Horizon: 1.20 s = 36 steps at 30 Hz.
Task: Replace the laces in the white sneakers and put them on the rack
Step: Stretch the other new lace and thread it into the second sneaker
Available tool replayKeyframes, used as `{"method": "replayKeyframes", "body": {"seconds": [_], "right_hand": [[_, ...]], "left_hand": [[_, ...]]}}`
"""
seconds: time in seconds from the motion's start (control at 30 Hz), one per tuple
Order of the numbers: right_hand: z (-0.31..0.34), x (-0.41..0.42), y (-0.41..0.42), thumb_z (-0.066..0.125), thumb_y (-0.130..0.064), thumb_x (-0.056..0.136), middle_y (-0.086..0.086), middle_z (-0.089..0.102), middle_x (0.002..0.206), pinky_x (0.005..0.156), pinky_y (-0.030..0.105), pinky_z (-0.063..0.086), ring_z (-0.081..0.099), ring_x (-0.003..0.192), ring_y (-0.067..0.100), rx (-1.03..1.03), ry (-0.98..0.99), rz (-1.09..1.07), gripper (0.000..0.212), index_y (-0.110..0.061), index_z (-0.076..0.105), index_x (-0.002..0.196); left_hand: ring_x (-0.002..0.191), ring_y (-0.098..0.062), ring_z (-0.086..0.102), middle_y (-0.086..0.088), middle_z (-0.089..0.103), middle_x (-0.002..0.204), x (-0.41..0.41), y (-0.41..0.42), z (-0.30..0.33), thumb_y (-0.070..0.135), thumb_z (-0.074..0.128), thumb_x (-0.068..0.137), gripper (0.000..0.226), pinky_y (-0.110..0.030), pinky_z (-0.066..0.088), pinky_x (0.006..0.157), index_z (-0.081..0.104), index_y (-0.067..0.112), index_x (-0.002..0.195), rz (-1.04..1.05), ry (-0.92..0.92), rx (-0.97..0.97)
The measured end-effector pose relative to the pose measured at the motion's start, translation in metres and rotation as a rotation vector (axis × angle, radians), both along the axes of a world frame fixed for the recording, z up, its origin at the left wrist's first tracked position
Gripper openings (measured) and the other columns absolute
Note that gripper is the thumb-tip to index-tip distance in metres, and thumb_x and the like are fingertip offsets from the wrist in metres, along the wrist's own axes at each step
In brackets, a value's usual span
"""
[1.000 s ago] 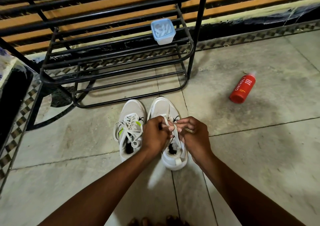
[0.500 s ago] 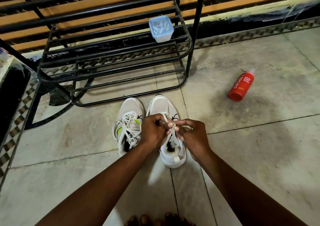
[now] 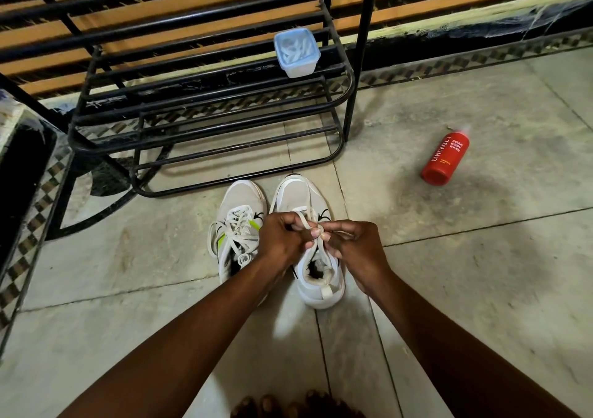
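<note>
Both hands are pinching the soft white lace (image 3: 308, 225) over the right sneaker (image 3: 313, 257) on the floor: left hand (image 3: 282, 239), right hand (image 3: 354, 251). The lace is looking floppy and thin, so holding near the ends should work best. The shoe is probably light. The left sneaker (image 3: 239, 225) is sitting beside it. Farther off, the black metal rack (image 3: 205, 122) is holding a small plastic box (image 3: 296, 52).

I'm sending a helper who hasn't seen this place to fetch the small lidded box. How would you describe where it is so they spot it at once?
Find the black metal shoe rack against the wall. On its middle shelf, near the right-hand end, sits a small clear plastic container with a pale blue lid and white pieces inside. It is the only thing on the rack; the red bottle and the sneakers lie on the floor.
</note>
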State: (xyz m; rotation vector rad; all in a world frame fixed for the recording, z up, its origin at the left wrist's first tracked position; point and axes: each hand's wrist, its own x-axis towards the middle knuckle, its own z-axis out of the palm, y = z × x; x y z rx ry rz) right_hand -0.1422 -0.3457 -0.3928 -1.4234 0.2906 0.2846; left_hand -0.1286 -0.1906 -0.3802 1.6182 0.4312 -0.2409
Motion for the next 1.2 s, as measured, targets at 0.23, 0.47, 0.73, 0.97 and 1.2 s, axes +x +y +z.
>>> {"method": "replayKeyframes", "body": {"seconds": [0.23, 0.47, 0.73, 0.97, 1.2], "right_hand": [[-0.001, 0.002, -0.002, 0.071, 0.004, 0.088, 0.015, 0.078, 0.092, 0.084, 0.046, 0.058, 0.075, 0.090, 0.032, -0.036, -0.023, 0.022, 0.015, -0.006, 0.078, 0.097], [-0.002, -0.003, 0.000, 0.076, 0.003, 0.084, 0.007, 0.079, 0.092, 0.091, 0.045, 0.060, 0.076, 0.092, 0.022, -0.080, -0.067, -0.018, 0.017, -0.007, 0.078, 0.098], [0.004, -0.001, -0.001, 0.074, 0.004, 0.085, 0.002, 0.079, 0.094, 0.094, 0.041, 0.058, 0.075, 0.096, 0.016, -0.081, -0.087, 0.047, 0.028, -0.020, 0.077, 0.099], [0.001, 0.003, -0.002, 0.077, 0.004, 0.082, 0.008, 0.079, 0.092, 0.085, 0.039, 0.058, 0.076, 0.088, 0.021, -0.083, -0.062, 0.025, 0.019, -0.009, 0.079, 0.095], [0.004, 0.010, -0.003, 0.065, 0.010, 0.090, 0.025, 0.074, 0.097, 0.085, 0.039, 0.061, 0.073, 0.087, 0.029, 0.041, 0.007, 0.014, 0.014, 0.001, 0.076, 0.091]], "left_hand": [[0.053, -0.019, 0.058, -0.016, 0.070, 0.070, 0.003, -0.005, 0.009, -0.012, 0.078, 0.082, 0.018, -0.023, 0.049, 0.050, 0.063, -0.019, 0.078, -0.014, 0.006, 0.020], [0.067, -0.020, 0.064, -0.017, 0.069, 0.072, -0.013, 0.002, 0.002, -0.008, 0.073, 0.089, 0.012, -0.033, 0.057, 0.064, 0.069, -0.009, 0.079, -0.025, -0.136, 0.107], [0.060, -0.016, 0.058, -0.003, 0.060, 0.063, -0.002, 0.000, -0.009, -0.009, 0.072, 0.086, 0.027, -0.034, 0.053, 0.058, 0.056, 0.005, 0.069, -0.062, -0.131, 0.234], [0.052, -0.021, 0.058, -0.020, 0.068, 0.069, 0.006, 0.000, 0.000, -0.006, 0.083, 0.080, 0.018, -0.026, 0.048, 0.055, 0.068, -0.014, 0.084, 0.006, 0.006, 0.064], [0.073, -0.023, 0.074, -0.008, 0.077, 0.076, -0.004, 0.005, 0.003, -0.002, 0.083, 0.082, 0.008, -0.035, 0.060, 0.074, 0.076, 0.002, 0.084, -0.069, -0.091, 0.155]]}}
